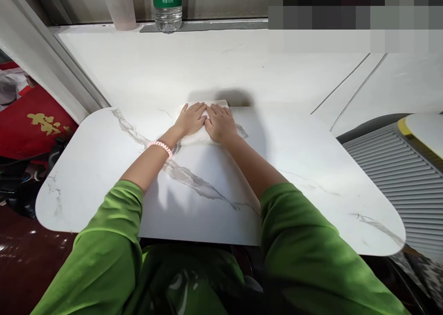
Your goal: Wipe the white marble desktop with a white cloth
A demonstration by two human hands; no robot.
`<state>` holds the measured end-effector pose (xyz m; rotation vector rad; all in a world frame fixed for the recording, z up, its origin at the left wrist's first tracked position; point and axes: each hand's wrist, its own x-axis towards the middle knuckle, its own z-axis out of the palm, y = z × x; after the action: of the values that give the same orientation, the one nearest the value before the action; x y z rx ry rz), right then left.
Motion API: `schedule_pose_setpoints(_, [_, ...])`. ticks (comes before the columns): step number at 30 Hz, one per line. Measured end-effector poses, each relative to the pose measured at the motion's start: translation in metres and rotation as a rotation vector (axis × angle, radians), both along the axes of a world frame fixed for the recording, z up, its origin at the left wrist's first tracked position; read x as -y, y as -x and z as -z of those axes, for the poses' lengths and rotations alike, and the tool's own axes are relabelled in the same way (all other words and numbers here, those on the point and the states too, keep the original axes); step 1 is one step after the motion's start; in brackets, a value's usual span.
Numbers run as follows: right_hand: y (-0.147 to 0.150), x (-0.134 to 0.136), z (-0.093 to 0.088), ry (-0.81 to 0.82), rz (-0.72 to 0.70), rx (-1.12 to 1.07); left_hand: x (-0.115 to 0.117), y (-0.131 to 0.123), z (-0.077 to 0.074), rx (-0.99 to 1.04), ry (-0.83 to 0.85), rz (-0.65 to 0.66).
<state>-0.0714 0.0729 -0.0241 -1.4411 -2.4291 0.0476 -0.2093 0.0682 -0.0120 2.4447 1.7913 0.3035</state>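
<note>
A folded white cloth [194, 140] lies at the far edge of a white marble-patterned table [104, 167]. My left hand [191, 119] rests flat on it, fingers stretched out, with a pink coiled band on the wrist. My right hand [219, 123] lies flat beside it on the same cloth, fingers extended, thumbs nearly touching. Both arms wear green sleeves pushed up. Most of the cloth is hidden under the hands.
A clear water bottle [168, 8] with a green label and a translucent cup [119, 5] stand on the white sill behind the table. A red mat [31, 121] and dark clutter lie on the floor to the left. A grey slatted unit [398, 167] sits at right.
</note>
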Motion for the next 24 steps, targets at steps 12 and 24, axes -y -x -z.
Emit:
schedule_pose_setpoints(12, [-0.008,0.057,-0.001,-0.041,-0.068,0.021,0.071,-0.004,-0.001,-0.050,-0.060,-0.007])
schedule_pose_setpoints(24, [-0.018,0.244,-0.011,-0.140,-0.155,0.118,0.249,0.001,-0.018,-0.127,-0.056,0.195])
